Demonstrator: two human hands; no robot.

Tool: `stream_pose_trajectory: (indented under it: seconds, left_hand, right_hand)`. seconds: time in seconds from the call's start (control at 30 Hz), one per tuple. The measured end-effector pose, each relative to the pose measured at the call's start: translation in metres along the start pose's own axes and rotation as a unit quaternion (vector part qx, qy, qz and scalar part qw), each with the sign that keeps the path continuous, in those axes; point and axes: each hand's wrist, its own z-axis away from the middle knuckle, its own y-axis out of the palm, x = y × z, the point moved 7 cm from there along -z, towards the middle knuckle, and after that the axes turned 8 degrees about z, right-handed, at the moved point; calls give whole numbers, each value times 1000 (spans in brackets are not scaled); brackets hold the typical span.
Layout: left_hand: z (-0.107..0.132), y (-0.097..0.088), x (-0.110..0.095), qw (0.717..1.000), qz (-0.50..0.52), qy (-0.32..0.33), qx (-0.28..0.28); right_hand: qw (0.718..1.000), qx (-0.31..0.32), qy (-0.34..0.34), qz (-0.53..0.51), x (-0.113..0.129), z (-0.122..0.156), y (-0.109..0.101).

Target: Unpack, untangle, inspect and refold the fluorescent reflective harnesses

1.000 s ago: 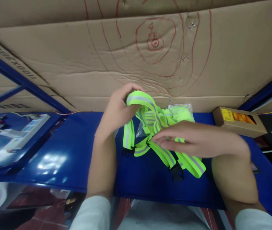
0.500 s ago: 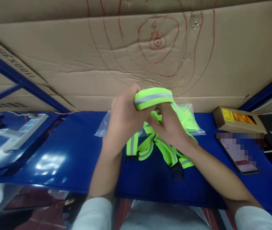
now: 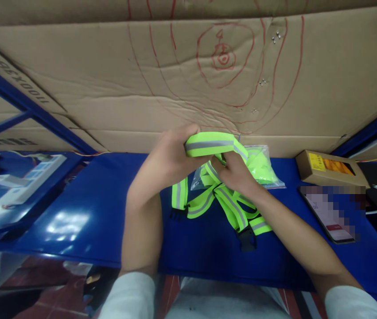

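A neon yellow-green reflective strap (image 3: 210, 144) with a grey stripe loops between my two hands above the blue table. My left hand (image 3: 170, 155) is closed on the strap's left end, its fingers partly hidden behind the band. Lower and to the right, my right hand (image 3: 239, 174) is closed on the strap too, fingertips tucked under the loop. More of the strap hangs and lies in folds below the hands, with a black buckle (image 3: 247, 238) at the front and a smaller black clip (image 3: 178, 213) to the left. Behind my right hand lies a clear plastic bag (image 3: 264, 166) with bright green material inside.
The blue table (image 3: 98, 212) runs across the view, backed by a cardboard panel (image 3: 108, 66) with red rings drawn on it. To the right are a cardboard box (image 3: 332, 170), a phone (image 3: 329, 217) and white cables. A white power strip (image 3: 32, 179) lies at left.
My left hand has lowered slightly and its wrist has bent further, moving left. The strap loop sits a little lower and flatter. Both hands keep hold of it.
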Motion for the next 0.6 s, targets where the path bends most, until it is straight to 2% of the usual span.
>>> stream_pose_trajectory:
  seconds: [0.07, 0.2, 0.3, 0.43, 0.53, 0.6]
  left_hand:
    - [1, -4, 2, 999, 31, -19, 2]
    - [0, -15, 5, 993, 86, -51, -60]
    - [-3, -17, 11, 991, 87, -63, -80]
    - [-3, -24, 17, 991, 89, -70, -66]
    - [1, -33, 17, 994, 79, -54, -49]
    - [6, -41, 17, 996, 64, -38, -57]
  right_hand:
    - [1000, 9, -6, 15, -3, 1, 2]
    - [997, -9, -55, 52, -4, 2, 4]
    - [995, -21, -76, 65, 1, 4, 4]
    - [998, 6, -70, 0, 11, 6, 5]
    - [996, 54, -49, -43, 15, 6, 4]
    - [996, 60, -40, -46, 16, 6, -2]
